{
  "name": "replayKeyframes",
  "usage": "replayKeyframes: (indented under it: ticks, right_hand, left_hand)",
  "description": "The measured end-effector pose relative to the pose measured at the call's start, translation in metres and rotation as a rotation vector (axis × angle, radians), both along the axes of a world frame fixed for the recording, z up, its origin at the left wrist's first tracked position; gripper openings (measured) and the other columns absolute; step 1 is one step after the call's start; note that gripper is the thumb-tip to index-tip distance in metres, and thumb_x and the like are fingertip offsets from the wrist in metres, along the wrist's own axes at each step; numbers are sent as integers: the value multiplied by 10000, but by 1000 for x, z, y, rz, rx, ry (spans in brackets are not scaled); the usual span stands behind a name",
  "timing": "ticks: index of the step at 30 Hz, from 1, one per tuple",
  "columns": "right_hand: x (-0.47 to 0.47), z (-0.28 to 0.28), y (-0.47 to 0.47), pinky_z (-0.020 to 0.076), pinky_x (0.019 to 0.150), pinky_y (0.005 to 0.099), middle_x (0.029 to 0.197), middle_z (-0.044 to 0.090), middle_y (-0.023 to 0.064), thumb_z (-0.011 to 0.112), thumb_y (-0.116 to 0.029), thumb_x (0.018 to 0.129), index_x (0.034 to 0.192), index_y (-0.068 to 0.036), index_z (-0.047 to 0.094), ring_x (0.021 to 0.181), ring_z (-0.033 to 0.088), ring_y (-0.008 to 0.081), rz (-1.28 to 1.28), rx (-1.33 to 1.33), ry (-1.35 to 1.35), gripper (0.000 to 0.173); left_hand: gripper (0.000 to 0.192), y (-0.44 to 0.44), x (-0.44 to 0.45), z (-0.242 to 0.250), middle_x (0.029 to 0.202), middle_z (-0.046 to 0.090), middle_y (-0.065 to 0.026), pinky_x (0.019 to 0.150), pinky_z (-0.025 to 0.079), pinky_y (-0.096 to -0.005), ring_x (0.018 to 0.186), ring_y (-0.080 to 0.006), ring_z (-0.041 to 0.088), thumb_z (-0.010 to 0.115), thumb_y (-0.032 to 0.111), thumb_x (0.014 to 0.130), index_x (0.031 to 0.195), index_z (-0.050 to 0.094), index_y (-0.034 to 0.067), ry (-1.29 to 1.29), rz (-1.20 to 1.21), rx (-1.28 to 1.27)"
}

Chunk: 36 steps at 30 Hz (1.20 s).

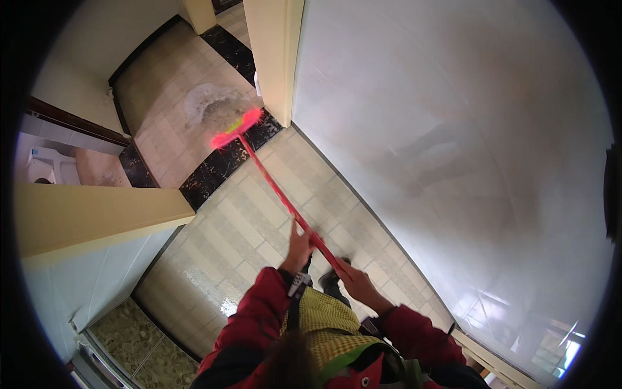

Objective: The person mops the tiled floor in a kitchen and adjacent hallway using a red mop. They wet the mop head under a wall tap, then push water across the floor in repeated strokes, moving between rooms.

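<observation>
A long red broom handle [272, 182] runs away from me to a pink-bristled broom head [238, 129] with a yellow patch on it. Around the middle of the handle is my left hand [300, 245], with a watch-like band at the wrist. Nearer my body, my right hand [357, 282] grips the handle close to its end. The broom head hovers over or rests on a black marbled threshold strip [218, 167]; contact cannot be told. Just beyond it, a wet or dirty greyish patch [214, 104] spreads on the tiled floor.
Cream door frames [274, 58] flank the threshold. A pale glossy wall [413, 121] rises along the right. Through a doorway at left stands a white ceramic fixture [56, 165]. Light plank-patterned tiles [252, 209] lie underfoot, shiny at lower left. A stone-patterned panel [129, 330] is at bottom left.
</observation>
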State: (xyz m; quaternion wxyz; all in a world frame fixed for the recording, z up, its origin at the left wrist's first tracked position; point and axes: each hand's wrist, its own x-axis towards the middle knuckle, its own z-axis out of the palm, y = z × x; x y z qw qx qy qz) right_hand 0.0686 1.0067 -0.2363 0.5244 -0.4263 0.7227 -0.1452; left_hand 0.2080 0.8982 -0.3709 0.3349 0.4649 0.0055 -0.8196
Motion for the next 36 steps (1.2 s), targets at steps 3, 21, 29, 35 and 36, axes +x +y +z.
replayKeyframes:
  ticks: [3, 21, 29, 35, 36]
  right_hand:
    - [-11, -8, 20, 471, 758, 405, 966, 599, 241, 453, -273, 909, 1292, -109, 447, 912, 606, 360, -31, 76, -19, 416]
    - [50, -17, 39, 480, 630, 419, 803, 628, 195, 493, -306, 890, 1300, -178, 447, 709, 615, 354, 108, 78, -44, 432]
    - [95, -26, 67, 466, 657, 461, 860, 633, 171, 486, -291, 879, 1221, -170, 510, 761, 603, 362, -67, -100, 72, 364]
    - [126, 7, 217, 474, 625, 369, 794, 646, 142, 540, -189, 863, 1257, -108, 492, 672, 619, 250, -344, -303, -33, 405]
    - [132, 19, 248, 466, 600, 343, 750, 629, 114, 548, -176, 863, 1265, -110, 490, 636, 584, 195, -423, -225, -56, 412]
  left_hand:
    - [700, 25, -19, -18, 797, 518, -131, 633, 551, -477, 677, -266, 594, 462, 39, 904, 1418, 48, 273, -49, -138, -10]
    - [313, 46, 87, -55, 915, 497, -212, 757, 513, -568, 805, -373, 575, 424, 50, 921, 1181, 250, 55, -40, -140, 223]
    - [83, 35, 109, -57, 874, 516, -188, 747, 519, -542, 769, -369, 579, 404, 59, 911, 952, 388, -12, -110, -214, 32]
    - [168, 144, 113, -15, 908, 598, -179, 889, 459, -496, 966, -342, 581, 448, 130, 912, 879, 515, -20, 127, -803, -6]
    - [183, 172, 110, -9, 926, 596, -178, 905, 456, -477, 989, -330, 576, 443, 142, 922, 903, 521, -22, 161, -776, 160]
